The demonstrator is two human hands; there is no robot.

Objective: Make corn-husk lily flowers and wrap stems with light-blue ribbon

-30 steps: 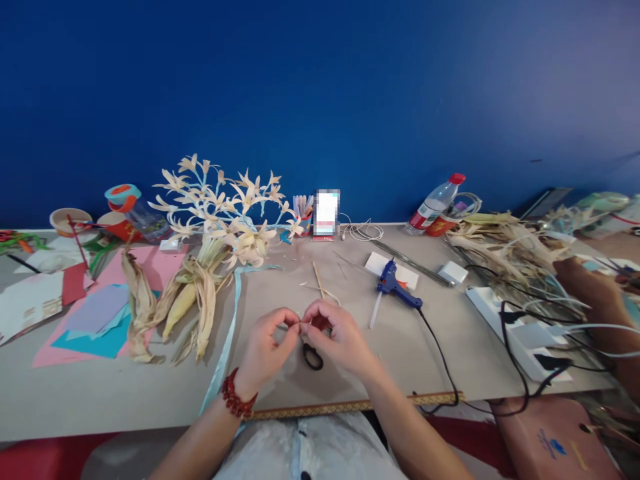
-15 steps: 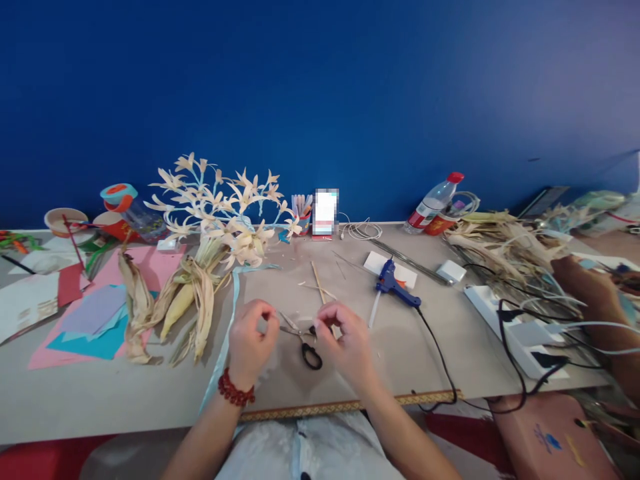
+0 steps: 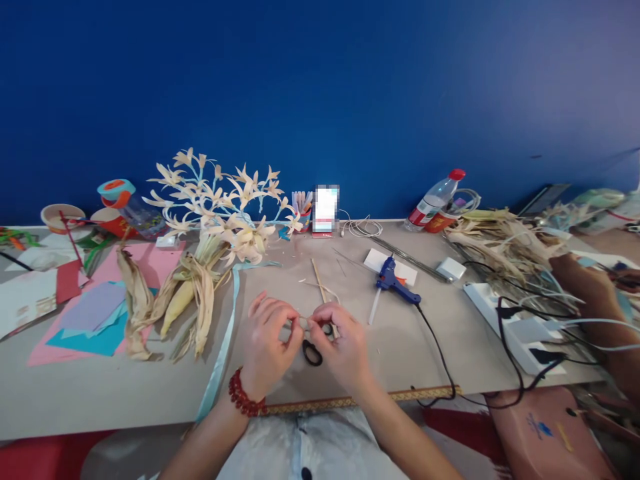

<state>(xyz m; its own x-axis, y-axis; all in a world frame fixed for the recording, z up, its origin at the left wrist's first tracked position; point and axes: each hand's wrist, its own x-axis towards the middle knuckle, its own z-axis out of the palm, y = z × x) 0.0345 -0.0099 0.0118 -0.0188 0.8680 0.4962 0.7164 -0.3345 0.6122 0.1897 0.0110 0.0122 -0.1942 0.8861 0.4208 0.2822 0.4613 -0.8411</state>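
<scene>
My left hand (image 3: 270,343), with a red bead bracelet (image 3: 244,395) on its wrist, is closed in a pinch over the table. Facing it, my right hand (image 3: 343,340) pinches too, and the fingertips of both nearly meet. Whatever small piece lies between them is too tiny to make out. Just under the fingertips lie scissors (image 3: 313,354) with black handles, their blades hidden by my hands. A thin wooden stick (image 3: 318,277) and a pale curved strip (image 3: 330,288) lie beyond my right hand. To the left runs a light blue ribbon (image 3: 225,340).
Dried corn husks (image 3: 204,300) and husk flowers (image 3: 240,200) stand left. On the right are a blue glue gun (image 3: 395,279), a white power strip (image 3: 493,320) with cables, and a bottle (image 3: 434,200). Another person's hand (image 3: 583,280) is at the far right.
My hands have come together from apart, the left moving right until its fingertips nearly meet those of the right. They now cover the scissors' blades.
</scene>
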